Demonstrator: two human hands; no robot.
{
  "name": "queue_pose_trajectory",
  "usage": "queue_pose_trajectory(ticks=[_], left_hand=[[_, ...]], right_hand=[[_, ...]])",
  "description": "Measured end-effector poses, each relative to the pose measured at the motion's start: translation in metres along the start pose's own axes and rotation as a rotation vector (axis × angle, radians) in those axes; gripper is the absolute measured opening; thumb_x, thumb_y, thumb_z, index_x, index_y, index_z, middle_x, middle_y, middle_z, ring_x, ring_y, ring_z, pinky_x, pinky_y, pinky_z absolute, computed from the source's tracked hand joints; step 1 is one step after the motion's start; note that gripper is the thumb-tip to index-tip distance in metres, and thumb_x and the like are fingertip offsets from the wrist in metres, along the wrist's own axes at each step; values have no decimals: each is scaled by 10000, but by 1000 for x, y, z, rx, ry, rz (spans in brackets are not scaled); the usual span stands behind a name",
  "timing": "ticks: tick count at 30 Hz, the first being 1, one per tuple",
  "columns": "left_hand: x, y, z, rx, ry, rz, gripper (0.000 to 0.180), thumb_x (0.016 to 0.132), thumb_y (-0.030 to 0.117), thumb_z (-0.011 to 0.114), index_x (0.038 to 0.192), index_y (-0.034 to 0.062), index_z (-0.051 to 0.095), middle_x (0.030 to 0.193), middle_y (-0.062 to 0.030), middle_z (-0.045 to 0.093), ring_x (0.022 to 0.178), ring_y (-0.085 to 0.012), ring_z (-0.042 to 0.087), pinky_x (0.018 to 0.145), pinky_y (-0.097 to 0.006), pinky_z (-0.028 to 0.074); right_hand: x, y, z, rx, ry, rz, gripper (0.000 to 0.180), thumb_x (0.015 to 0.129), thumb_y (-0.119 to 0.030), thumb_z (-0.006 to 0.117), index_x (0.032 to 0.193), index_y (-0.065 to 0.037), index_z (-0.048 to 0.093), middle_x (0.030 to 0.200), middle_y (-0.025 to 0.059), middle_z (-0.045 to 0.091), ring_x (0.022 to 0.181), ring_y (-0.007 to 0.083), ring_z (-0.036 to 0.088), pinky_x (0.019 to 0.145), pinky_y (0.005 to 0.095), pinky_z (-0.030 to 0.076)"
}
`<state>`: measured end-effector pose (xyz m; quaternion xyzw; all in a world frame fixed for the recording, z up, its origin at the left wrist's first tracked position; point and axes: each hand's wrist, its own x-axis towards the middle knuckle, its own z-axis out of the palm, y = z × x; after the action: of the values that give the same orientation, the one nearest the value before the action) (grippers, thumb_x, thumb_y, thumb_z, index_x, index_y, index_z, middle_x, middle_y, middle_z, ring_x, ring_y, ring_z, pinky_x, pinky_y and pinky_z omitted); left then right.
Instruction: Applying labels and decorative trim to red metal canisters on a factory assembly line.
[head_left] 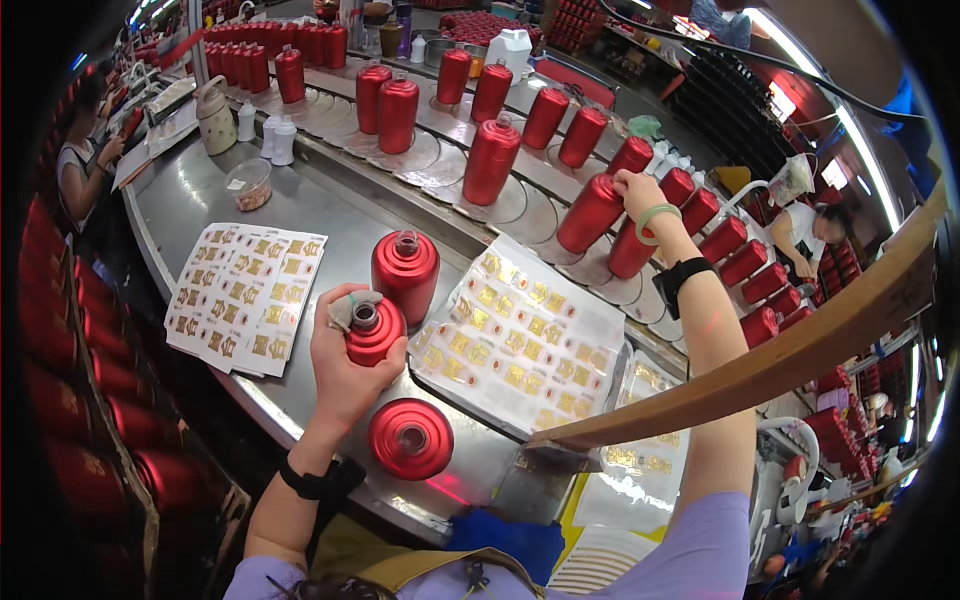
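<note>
My left hand (345, 345) is wrapped round a shiny red bottle (378, 340) with an open clear neck, over the metal table. A small grey cloth (352, 308) is tucked between the fingers beside the neck. Behind it stands another red bottle (405, 280), and a third red bottle (410, 440) is nearer to me, both upright. Stretched out to the right, my right hand (638, 195) pinches the top of a red bottle (590, 215) on the conveyor. Its fingers cover that bottle's neck.
Sticker sheets (525, 340) with gold labels lie right of the bottles, more sheets (245, 295) at left. A clear tub (249, 186) stands behind those. Red bottles line the conveyor (430, 160). A wooden bar (750, 375) crosses beside my right arm. Co-workers sit farther off.
</note>
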<state>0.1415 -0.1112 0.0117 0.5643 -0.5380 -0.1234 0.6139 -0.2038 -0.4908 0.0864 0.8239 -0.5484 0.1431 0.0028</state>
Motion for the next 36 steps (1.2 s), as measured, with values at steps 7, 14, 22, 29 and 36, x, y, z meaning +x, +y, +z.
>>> queue_pose_trajectory(ticks=[7,14,22,29,36], left_hand=[[-2,-1,4,-66,19,-50,456,713,46,818,1134,16,645,1269,-106,542,1065,-223,631,919,-340,547],[-4,-1,-2,-59,28,-59,457,709,42,817,1131,21,643,1252,-109,547,1061,-230,635,918,-341,549],[-5,0,1,-15,24,-4,467,706,49,817,1135,18,636,1241,-105,548,1054,-222,636,931,-345,540],[-1,1,3,17,22,-1,473,707,49,818,1142,21,635,1240,-102,545,1048,-208,631,946,-328,531],[-6,-7,-4,-20,69,-38,548,714,94,850,1199,31,602,1207,-107,569,1054,-178,622,939,-317,528]], right_hand=[[-4,-51,-21,-54,44,-292,243,1001,-225,609,1041,5,677,1039,229,677,993,413,649,880,454,513],[6,-181,-39,220,20,-477,208,998,-183,618,1065,9,665,1016,242,671,953,417,662,831,434,520],[-6,-256,37,432,178,-755,145,990,-190,624,1026,-55,659,1007,182,633,959,422,654,833,506,524],[-22,-256,62,236,3,-737,227,1016,-322,571,1120,-136,650,1121,113,619,1044,341,671,796,510,547],[-30,-270,40,-9,-103,-846,291,1018,-266,585,1279,-139,597,1250,164,632,1118,395,653,914,492,534]])
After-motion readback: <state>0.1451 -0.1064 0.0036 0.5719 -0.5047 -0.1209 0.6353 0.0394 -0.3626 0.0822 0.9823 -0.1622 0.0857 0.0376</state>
